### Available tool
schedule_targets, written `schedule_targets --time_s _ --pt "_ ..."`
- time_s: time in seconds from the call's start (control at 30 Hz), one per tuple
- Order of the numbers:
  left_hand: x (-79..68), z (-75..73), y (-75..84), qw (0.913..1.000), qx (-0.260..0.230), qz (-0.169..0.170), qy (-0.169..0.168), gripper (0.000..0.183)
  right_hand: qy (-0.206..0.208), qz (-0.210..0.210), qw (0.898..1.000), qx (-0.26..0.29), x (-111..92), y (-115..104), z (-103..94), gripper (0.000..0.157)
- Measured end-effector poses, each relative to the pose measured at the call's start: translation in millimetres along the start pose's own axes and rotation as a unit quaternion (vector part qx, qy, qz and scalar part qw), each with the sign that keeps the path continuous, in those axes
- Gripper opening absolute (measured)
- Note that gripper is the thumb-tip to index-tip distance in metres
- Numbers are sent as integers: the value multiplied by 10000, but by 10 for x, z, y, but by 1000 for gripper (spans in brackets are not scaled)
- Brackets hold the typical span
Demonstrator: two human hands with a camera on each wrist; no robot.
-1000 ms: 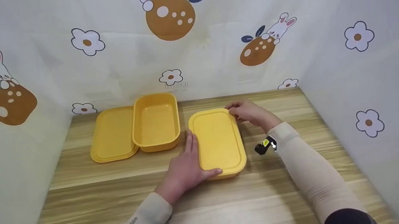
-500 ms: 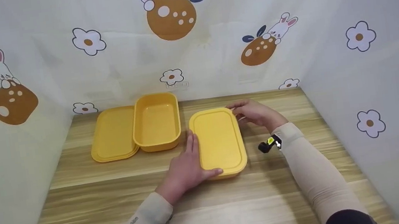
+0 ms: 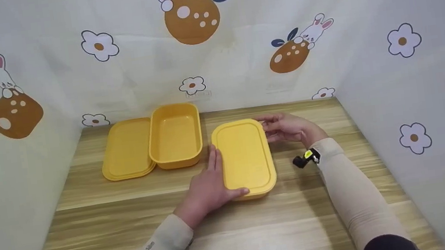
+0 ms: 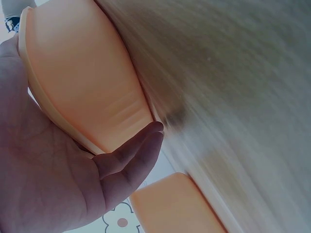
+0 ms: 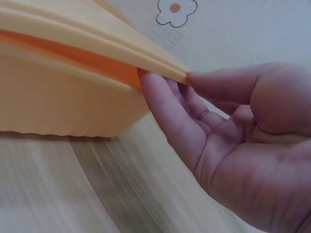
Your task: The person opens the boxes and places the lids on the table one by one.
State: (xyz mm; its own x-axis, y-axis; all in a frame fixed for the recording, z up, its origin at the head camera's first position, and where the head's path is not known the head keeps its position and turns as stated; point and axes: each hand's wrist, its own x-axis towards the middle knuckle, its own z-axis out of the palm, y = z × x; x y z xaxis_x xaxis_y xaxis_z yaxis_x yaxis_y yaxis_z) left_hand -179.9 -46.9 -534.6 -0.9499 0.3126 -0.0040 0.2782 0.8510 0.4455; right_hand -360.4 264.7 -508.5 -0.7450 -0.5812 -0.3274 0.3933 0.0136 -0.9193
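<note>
A yellow rectangular food container point(image 4: 82, 73) stands on the wooden table with its yellow lid point(image 3: 244, 156) over it. My left hand point(image 3: 206, 196) holds the container at its near left corner, fingers along the long side and thumb across the front edge. At the far right corner my right hand point(image 3: 289, 127) pinches the lid's edge, thumb on the outside and fingers underneath. In the right wrist view the lid is raised there, and a gap shows between it and the container's rim point(image 5: 73, 73). The far end of the container is hidden under the lid in the head view.
Left of the lidded container stands a second yellow container point(image 3: 175, 137), uncovered, with nothing in it. Beside it a yellow lid point(image 3: 128, 150) lies on the table, its right edge against that container. A patterned cloth point(image 3: 141, 66) hangs behind and on both sides of the table point(image 3: 122, 215).
My right hand has turned and shifted slightly to the right at the lid's far corner, its fingers coming further under the edge. The left hand stays put.
</note>
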Motion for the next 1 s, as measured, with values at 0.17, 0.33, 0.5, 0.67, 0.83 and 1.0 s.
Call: schedule_targets --time_s 0.17,0.33,0.5,0.67,0.83,1.0 --pt "-2 -10 3 10000 -15 -18 -60 151 -366 -30 9992 127 -6 27 -41 60" --pt "-4 -19 4 10000 -39 -11 -49 151 -611 -31 9981 12 -18 30 -49 66" --pt "2 -14 -2 10000 -50 -10 -36 151 -805 -77 9967 -77 -28 40 -72 70" --pt "6 0 -10 10000 -39 -4 -21 151 -894 -127 9959 -85 -30 62 -88 72" --pt "14 12 -13 10000 25 65 54 151 -955 -203 9952 93 -32 93 -93 71" --pt "5 10 -14 9999 20 68 87 150 -921 -216 9951 273 -22 115 -87 71"
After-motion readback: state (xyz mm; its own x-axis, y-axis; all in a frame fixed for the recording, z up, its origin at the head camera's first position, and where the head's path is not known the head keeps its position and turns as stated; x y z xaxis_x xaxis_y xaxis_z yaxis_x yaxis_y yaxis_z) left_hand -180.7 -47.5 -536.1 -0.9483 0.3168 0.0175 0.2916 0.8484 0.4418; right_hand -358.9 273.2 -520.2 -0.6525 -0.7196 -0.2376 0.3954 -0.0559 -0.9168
